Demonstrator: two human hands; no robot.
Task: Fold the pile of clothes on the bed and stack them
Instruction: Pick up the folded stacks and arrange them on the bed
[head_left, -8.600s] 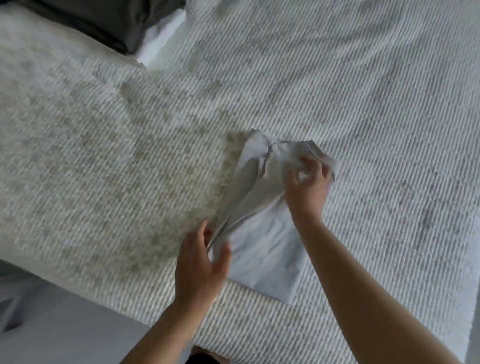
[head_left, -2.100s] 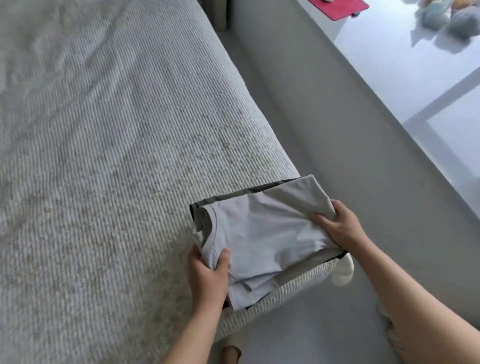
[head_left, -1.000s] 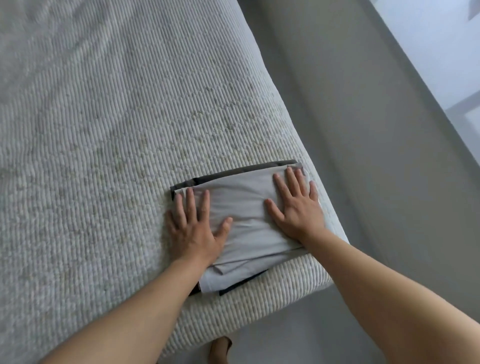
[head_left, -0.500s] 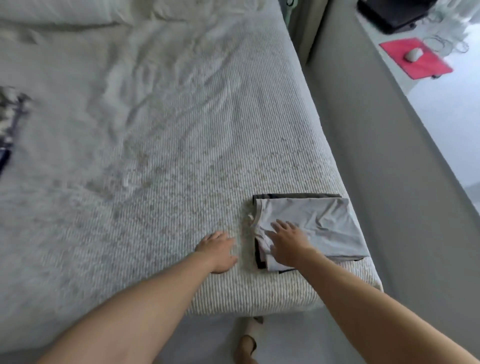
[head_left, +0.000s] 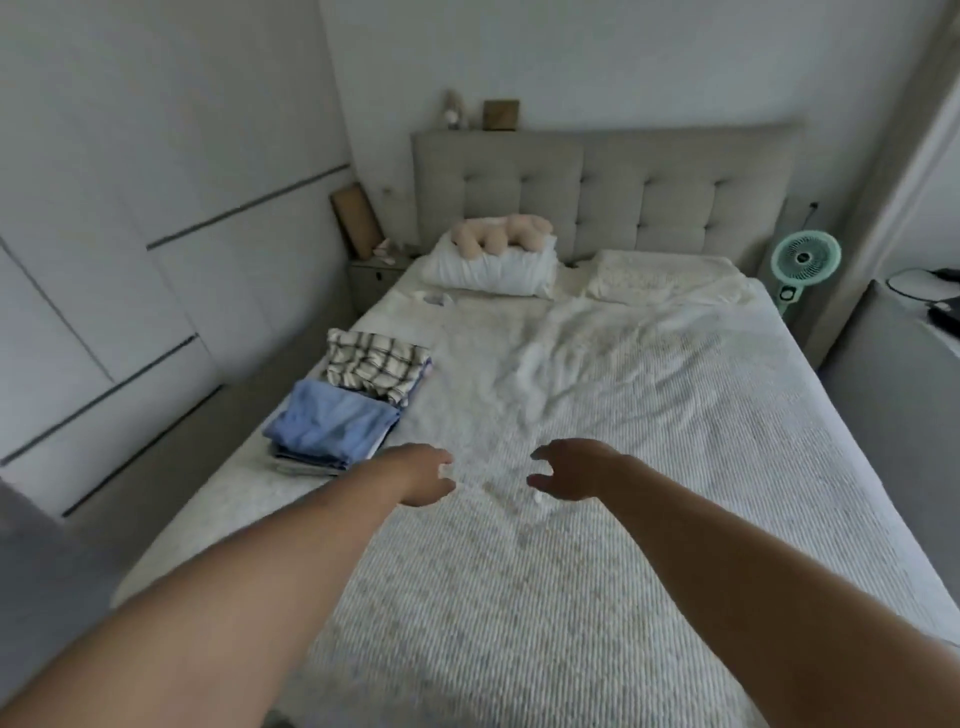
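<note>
Both hands reach out over the bed (head_left: 597, 545), holding nothing; the left hand (head_left: 423, 475) hangs loosely curled, the right hand (head_left: 563, 470) has its grip spread; folded clothes lie at the bed's left edge, a blue stack (head_left: 332, 426) beside a checked stack (head_left: 376, 366); the next step is probably fetching another garment, best lifted with both hands; no writing is legible.

Both bare forearms reach forward side by side, the wrists roughly level. The left hand (head_left: 423, 475) hangs with loosely curled fingers and holds nothing. The right hand (head_left: 563, 470) faces it, fingers and thumb bent inward like a loose claw, with nothing between the fingertips. The two hands stay apart.
</note>
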